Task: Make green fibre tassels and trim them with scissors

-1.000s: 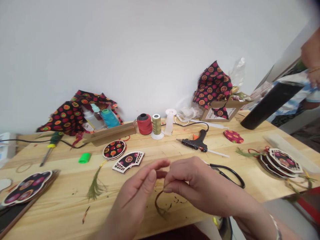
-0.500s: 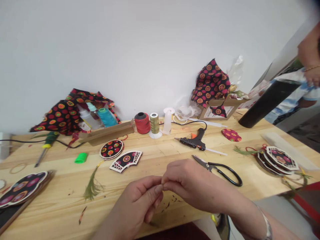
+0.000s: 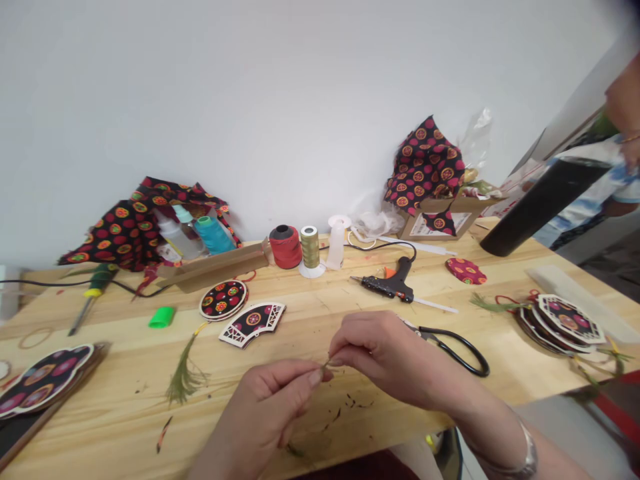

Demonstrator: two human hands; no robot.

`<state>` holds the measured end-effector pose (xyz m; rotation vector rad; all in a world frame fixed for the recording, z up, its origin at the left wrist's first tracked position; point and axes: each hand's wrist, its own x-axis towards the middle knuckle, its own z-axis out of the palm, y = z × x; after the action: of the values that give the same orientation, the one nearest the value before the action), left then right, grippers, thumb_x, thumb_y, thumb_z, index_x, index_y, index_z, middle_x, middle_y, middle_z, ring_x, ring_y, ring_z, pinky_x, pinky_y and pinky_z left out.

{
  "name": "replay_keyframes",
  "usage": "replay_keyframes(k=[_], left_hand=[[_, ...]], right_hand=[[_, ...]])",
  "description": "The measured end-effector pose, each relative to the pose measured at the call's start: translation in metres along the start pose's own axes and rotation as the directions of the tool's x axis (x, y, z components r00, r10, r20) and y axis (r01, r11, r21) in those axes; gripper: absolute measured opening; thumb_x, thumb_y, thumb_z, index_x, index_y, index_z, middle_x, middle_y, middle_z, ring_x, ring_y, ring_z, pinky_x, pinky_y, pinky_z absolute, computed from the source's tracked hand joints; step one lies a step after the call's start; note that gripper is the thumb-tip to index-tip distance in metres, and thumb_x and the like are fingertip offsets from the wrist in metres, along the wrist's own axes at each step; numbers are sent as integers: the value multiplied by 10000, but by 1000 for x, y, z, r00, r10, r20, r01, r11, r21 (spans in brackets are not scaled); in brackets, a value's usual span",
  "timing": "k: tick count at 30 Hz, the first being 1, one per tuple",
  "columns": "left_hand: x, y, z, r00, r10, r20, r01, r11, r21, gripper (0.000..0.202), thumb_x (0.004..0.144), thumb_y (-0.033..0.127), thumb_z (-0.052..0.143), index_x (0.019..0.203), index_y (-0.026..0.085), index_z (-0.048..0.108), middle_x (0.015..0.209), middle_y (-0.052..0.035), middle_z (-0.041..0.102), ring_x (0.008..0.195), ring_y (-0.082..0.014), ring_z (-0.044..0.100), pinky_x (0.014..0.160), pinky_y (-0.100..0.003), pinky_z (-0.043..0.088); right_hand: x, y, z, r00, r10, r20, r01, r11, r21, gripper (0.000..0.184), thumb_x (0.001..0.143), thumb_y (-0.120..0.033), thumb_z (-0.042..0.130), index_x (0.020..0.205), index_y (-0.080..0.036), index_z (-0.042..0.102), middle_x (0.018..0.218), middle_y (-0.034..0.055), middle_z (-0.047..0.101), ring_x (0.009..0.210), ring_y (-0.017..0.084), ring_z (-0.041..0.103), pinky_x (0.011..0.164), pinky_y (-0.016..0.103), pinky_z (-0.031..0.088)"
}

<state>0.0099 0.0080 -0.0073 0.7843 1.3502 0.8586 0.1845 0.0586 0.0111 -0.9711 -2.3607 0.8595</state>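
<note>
Clock centred on the meeting fingertips, 12 toward the wall. Left hand comes in from 7 o'clock, thumb and forefinger pressed together with no visible gap. Right hand comes in from 4 o'clock, thumb and fingertips drawn into a tight pinch. Both have hold of a thin olive-green strand; only a short bit shows at the dial's centre, raised over the pale wooden table. Wispy olive-green fibres show below the left hand, near 6 o'clock (joined to the strand or not, cannot tell; the hand hides it).

At 5 o'clock, small dark scraps on the wood. At 10, a fan-shaped black patterned piece with a pale openwork frame, just beside a round black patterned disc with a pale rim. From the disc a loose olive-green tassel trails toward 9.

At 1, a black glue gun lying on its side. Toward 3, black-handled scissors, blades mostly hidden by the right hand; well beyond, a stack of pale-framed patterned pieces. Near 12, an upright olive-green thread spool beside a fat red thread spool.
</note>
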Motion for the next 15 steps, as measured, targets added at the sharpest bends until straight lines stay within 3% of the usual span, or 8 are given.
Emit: replay_keyframes(k=[3, 5, 9, 12, 15], left_hand=[[2, -1, -2, 998, 10, -57, -11, 1000, -8, 257, 626, 395, 735, 692, 148, 755, 427, 81, 304, 430, -68, 191, 409, -220, 104], [2, -1, -4, 997, 3, -81, -6, 999, -34, 275, 606, 404, 748, 689, 142, 753, 422, 86, 295, 424, -62, 181, 401, -213, 101], [3, 0, -8, 992, 7, -125, -21, 994, -106, 288, 599, 405, 757, 699, 135, 749, 432, 82, 314, 437, -62, 177, 404, -207, 108], [6, 1, -9, 992, -2, -124, -14, 992, -126, 286, 609, 400, 752, 719, 136, 749, 426, 82, 309, 443, -69, 171, 411, -215, 114], [9, 0, -8, 995, -14, -104, 1, 992, -123, 294, 605, 410, 751, 717, 139, 747, 415, 91, 281, 435, -70, 160, 409, -220, 106]], right_hand=[[-4, 3, -4, 997, 29, -75, -33, 998, -50, 146, 895, -198, 502, 867, -192, 645, 868, 23, 668, 803, 140, 595, 724, 242, 445], [-16, 8, -9, 983, 100, -154, -131, 970, -203, 141, 898, -220, 490, 917, -190, 627, 969, 58, 658, 895, 186, 588, 795, 307, 451], [-62, 33, -18, 934, 261, -242, -355, 751, -558, 222, 832, -115, 461, 960, -172, 632, 933, 107, 658, 889, 271, 598, 772, 414, 474], [-96, 56, -18, 900, 352, -256, -432, 659, -616, 270, 747, -97, 499, 971, -143, 643, 898, 120, 672, 844, 281, 628, 732, 408, 510], [-111, 71, -12, 880, 398, -259, -471, 657, -589, 279, 738, -133, 510, 982, -142, 645, 913, 119, 676, 845, 266, 644, 730, 382, 532]])
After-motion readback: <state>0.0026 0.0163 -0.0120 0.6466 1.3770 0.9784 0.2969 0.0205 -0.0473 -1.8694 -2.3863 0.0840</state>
